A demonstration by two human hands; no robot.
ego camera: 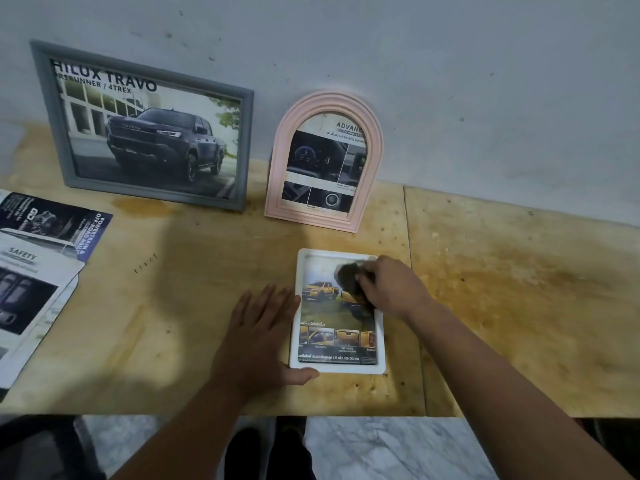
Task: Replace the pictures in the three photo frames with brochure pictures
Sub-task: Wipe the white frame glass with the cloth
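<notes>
A white photo frame [337, 368] lies flat on the wooden table [519, 306], with a brochure picture of yellow trucks in it. My right hand [391, 289] grips a dark, blurred cloth-like thing [348, 273] and holds it on the upper part of the frame's face. My left hand [258, 334] lies flat on the table with straight fingers against the frame's left edge, the thumb along its lower corner. A grey frame [52, 126] with a dark pickup picture and a pink arched frame [280, 174] with a dashboard picture stand leaning on the wall behind.
Loose brochure sheets [31, 271] lie spread at the table's left edge. The grey wall [485, 81] closes the back. The table's front edge [346, 415] runs just below the white frame, with marble floor beneath.
</notes>
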